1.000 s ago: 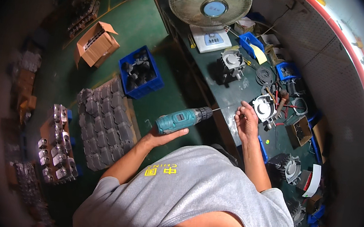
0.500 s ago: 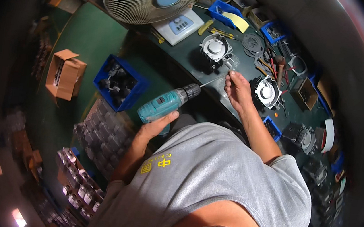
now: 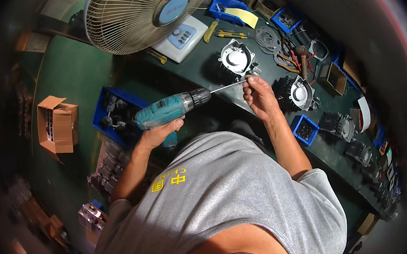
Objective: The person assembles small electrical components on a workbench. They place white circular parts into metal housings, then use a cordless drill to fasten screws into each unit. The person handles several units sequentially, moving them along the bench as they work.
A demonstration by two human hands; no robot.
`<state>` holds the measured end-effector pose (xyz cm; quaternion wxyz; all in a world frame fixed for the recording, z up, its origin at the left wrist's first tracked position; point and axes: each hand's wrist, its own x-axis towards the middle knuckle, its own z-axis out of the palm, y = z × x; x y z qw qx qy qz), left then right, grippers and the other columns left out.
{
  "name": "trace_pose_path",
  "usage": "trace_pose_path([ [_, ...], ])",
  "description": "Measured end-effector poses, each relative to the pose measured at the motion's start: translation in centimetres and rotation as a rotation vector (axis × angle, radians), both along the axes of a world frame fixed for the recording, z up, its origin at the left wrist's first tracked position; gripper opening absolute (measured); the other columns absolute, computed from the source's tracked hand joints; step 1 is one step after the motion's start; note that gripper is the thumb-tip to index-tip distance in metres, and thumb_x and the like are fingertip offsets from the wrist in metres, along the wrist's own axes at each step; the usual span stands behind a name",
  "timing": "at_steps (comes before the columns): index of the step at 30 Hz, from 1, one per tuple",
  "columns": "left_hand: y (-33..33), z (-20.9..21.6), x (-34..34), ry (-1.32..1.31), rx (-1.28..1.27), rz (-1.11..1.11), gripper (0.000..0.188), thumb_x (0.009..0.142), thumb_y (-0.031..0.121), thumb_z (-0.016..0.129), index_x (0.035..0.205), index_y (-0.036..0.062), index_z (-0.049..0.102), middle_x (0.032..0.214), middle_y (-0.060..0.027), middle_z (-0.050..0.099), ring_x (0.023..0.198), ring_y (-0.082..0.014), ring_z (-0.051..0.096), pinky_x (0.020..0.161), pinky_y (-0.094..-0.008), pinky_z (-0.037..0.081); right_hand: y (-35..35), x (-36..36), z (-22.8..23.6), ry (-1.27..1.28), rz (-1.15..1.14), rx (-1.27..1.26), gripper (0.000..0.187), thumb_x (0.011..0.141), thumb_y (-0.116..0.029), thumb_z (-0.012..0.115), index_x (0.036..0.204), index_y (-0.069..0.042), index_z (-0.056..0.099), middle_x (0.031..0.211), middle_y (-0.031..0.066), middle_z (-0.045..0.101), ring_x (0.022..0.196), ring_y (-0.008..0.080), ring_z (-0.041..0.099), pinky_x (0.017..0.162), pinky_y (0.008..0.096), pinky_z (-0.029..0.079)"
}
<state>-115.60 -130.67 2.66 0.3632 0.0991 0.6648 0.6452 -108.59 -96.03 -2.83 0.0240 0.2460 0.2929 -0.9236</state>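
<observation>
A teal cordless drill (image 3: 162, 112) is in my left hand (image 3: 163, 131), which is wrapped round its grip. Its long thin bit (image 3: 227, 86) points up and right over the bench edge. My right hand (image 3: 262, 97) has thumb and forefinger pinched together at the bit's tip; whatever small thing may be between them is hidden. Just beyond the fingertips stands a motor housing (image 3: 236, 59) with a bright silver round face and dark fins. A similar motor housing (image 3: 300, 93) stands to the right of my right hand.
A fan (image 3: 149, 10) stands on the bench at the far left. Pliers (image 3: 289, 61), a hammer (image 3: 302, 53) and blue bins (image 3: 287, 18) lie toward the back. A small blue bin (image 3: 305, 129) of dark parts is near the front edge. A cardboard box (image 3: 65, 129) sits at left.
The view has turned, so the bench and fan appear shifted. Both hands and the drill have come slightly nearer the silver-faced housing, the bit's tip still at my right fingers.
</observation>
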Motion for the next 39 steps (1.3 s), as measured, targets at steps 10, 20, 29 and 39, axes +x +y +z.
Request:
trace_pose_path([
  [10, 0.2, 0.2, -3.0, -0.04, -0.03, -0.009, 0.033, 0.091, 0.016, 0.075, 0.118, -0.001, 0.064, 0.098, -0.0077, 0.067, 0.078, -0.0148, 0.062, 0.073, -0.0323, 0.054, 2.5, -3.1, 0.1, 0.03, 0.211, -0.092, 0.015, 0.097, -0.012, 0.068, 0.109, -0.003, 0.067, 0.091, 0.0065, 0.07, 0.067, 0.0084, 0.062, 0.054, 0.0194, 0.051],
  [20, 4.4, 1.4, -5.5, 0.234, -0.196, 0.096, 0.016, 0.092, 0.01, 0.073, 0.104, 0.0003, 0.069, 0.088, -0.0011, 0.066, 0.079, -0.0095, 0.059, 0.073, -0.0263, 0.049, 5.2, -8.1, 0.6, -0.156, -0.028, 0.517, 0.029, 0.094, -0.017, 0.072, 0.118, -0.002, 0.068, 0.082, 0.0006, 0.067, 0.062, 0.0056, 0.055, 0.053, 0.0192, 0.045],
  [29, 8.5, 2.6, -6.8, 0.429, -0.355, -0.024, 0.019, 0.09, 0.015, 0.076, 0.103, 0.0011, 0.071, 0.089, -0.0032, 0.069, 0.082, -0.0113, 0.062, 0.076, -0.0296, 0.051, 7.7, -9.3, -5.7, -0.158, -0.035, 1.384, 0.038, 0.078, -0.028, 0.082, 0.106, -0.003, 0.075, 0.078, 0.008, 0.062, 0.072, 0.0183, 0.06, 0.068, 0.0325, 0.049],
  [39, 10.7, 5.7, -9.4, 0.874, -0.648, -0.118, 0.043, 0.077, 0.032, 0.087, 0.105, 0.0052, 0.07, 0.093, -0.0157, 0.072, 0.087, -0.0333, 0.071, 0.08, -0.0433, 0.055, 6.9, -9.1, -7.3, -0.101, 0.055, 1.52, 0.034, 0.079, -0.022, 0.076, 0.112, -0.014, 0.077, 0.089, 0.0133, 0.059, 0.076, 0.0277, 0.063, 0.073, 0.0405, 0.052],
])
